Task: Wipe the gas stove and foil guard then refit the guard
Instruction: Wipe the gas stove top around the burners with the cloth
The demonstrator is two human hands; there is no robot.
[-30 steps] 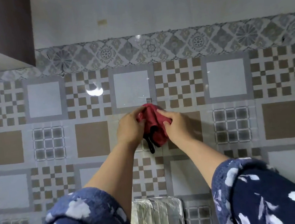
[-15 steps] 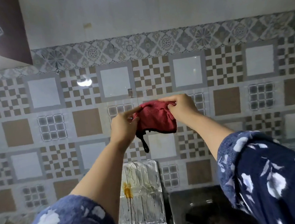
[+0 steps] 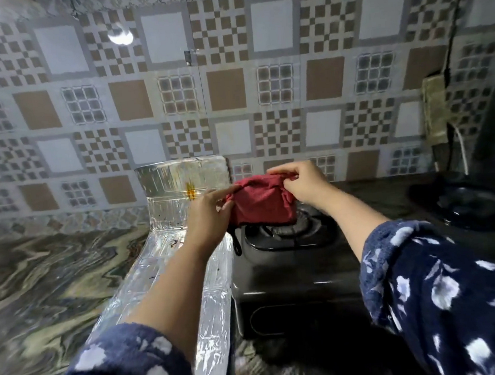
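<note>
I hold a red cloth (image 3: pixel 261 202) with a black loop stretched between both hands above the burner. My left hand (image 3: pixel 208 213) pinches its left edge and my right hand (image 3: pixel 301 184) pinches its top right corner. Below sits the black single-burner gas stove (image 3: pixel 295 270) on the counter. The silver foil guard (image 3: pixel 168 254) lies along the stove's left side, its far panel leaning upright against the tiled wall, with an orange stain (image 3: pixel 191 189) near the fold. My left forearm hides part of the foil.
A marbled stone counter (image 3: pixel 48 288) stretches to the left. The patterned tile wall (image 3: pixel 232 93) stands behind, with a small hook (image 3: pixel 188 58) on it. A dark appliance (image 3: pixel 480 197) and a wall socket with cables (image 3: pixel 435 111) stand at the right.
The cloth has come off the wall hook and down to just above the stove, held in both hands. The view has tilted down, bringing the stove, foil guard and counter into sight.
</note>
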